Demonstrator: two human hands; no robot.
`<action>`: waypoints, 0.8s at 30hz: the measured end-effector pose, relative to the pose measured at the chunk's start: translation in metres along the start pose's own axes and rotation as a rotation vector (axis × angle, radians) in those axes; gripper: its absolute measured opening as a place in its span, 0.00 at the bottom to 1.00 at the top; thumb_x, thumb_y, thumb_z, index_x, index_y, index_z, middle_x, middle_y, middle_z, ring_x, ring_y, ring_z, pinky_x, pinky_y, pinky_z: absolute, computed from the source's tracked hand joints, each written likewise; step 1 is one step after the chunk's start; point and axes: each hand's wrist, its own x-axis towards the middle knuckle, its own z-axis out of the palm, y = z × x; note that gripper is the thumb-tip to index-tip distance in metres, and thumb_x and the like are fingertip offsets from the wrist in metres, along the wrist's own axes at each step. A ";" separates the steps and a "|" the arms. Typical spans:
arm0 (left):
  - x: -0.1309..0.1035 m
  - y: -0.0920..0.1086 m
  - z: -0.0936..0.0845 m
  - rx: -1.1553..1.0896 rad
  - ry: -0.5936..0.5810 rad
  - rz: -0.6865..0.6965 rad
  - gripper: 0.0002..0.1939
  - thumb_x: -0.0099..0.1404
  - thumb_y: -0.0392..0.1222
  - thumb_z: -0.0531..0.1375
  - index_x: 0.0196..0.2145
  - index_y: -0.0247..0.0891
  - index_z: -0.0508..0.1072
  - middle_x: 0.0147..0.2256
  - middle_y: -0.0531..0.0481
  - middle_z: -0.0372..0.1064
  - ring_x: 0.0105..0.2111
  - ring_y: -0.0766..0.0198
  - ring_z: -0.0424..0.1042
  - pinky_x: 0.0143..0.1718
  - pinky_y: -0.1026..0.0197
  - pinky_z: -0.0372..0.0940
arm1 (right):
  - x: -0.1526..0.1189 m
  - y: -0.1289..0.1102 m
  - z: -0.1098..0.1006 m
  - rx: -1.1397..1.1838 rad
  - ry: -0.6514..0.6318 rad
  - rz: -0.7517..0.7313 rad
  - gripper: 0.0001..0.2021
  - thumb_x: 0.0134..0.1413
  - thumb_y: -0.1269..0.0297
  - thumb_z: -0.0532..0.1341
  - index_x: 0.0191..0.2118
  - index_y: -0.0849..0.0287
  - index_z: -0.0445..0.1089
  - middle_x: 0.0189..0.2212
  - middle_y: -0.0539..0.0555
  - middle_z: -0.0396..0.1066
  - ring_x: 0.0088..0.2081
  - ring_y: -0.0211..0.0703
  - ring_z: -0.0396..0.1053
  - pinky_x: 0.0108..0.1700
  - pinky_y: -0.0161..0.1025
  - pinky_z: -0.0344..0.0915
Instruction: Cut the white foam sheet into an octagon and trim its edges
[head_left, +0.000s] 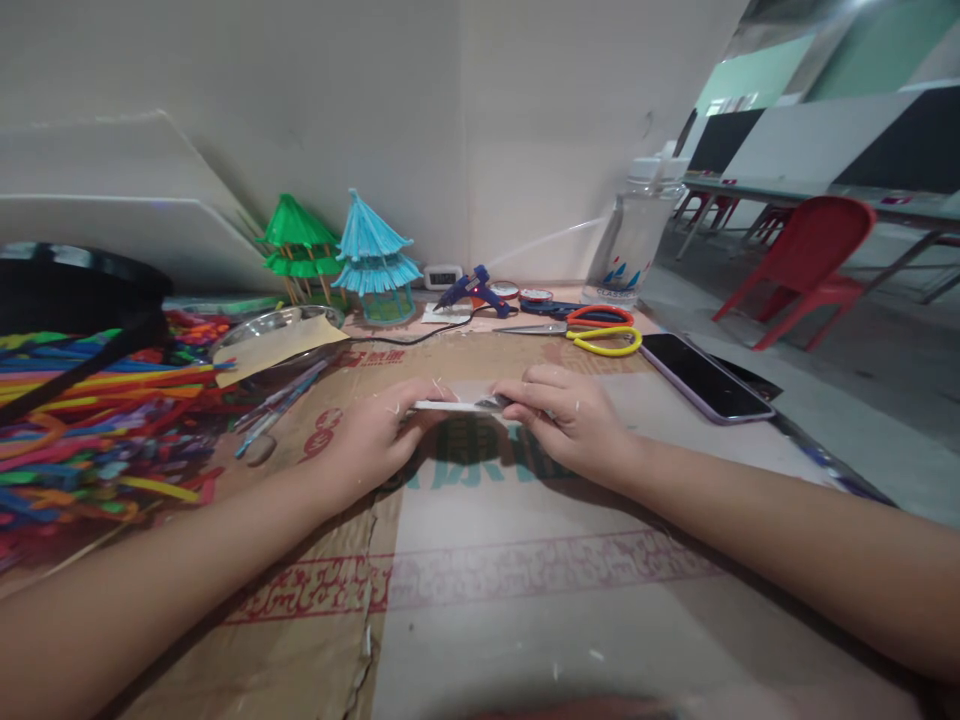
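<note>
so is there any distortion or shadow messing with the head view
Head view: wide-angle bending curves the forearms and stretches the edges; the hands cast a soft shadow on the cardboard under the flat piece; a dark blur sits at the bottom edge.

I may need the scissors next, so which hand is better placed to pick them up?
Probably the right hand. The scissors lie just beyond it on the cardboard, while the left hand sits farther over. Both hands grip the flat strip, so one must let go.
</note>
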 end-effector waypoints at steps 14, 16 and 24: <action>-0.002 0.001 0.001 0.011 0.009 -0.011 0.12 0.71 0.39 0.51 0.44 0.39 0.73 0.42 0.45 0.76 0.43 0.56 0.75 0.46 0.54 0.68 | -0.001 0.000 0.001 0.013 0.030 0.055 0.14 0.67 0.61 0.55 0.47 0.64 0.74 0.30 0.55 0.72 0.31 0.42 0.66 0.34 0.38 0.61; -0.003 0.000 0.002 0.038 -0.001 0.005 0.12 0.71 0.39 0.51 0.46 0.40 0.73 0.43 0.46 0.76 0.44 0.56 0.75 0.46 0.55 0.68 | 0.000 -0.004 0.001 -0.002 -0.002 0.039 0.15 0.68 0.60 0.54 0.48 0.63 0.73 0.31 0.56 0.72 0.31 0.42 0.66 0.35 0.38 0.61; -0.004 -0.004 0.005 0.091 0.016 0.026 0.13 0.72 0.40 0.51 0.49 0.42 0.72 0.45 0.46 0.77 0.46 0.56 0.75 0.47 0.55 0.68 | 0.003 -0.011 -0.001 -0.033 -0.022 0.013 0.15 0.69 0.61 0.53 0.48 0.63 0.73 0.30 0.55 0.71 0.31 0.42 0.66 0.35 0.38 0.61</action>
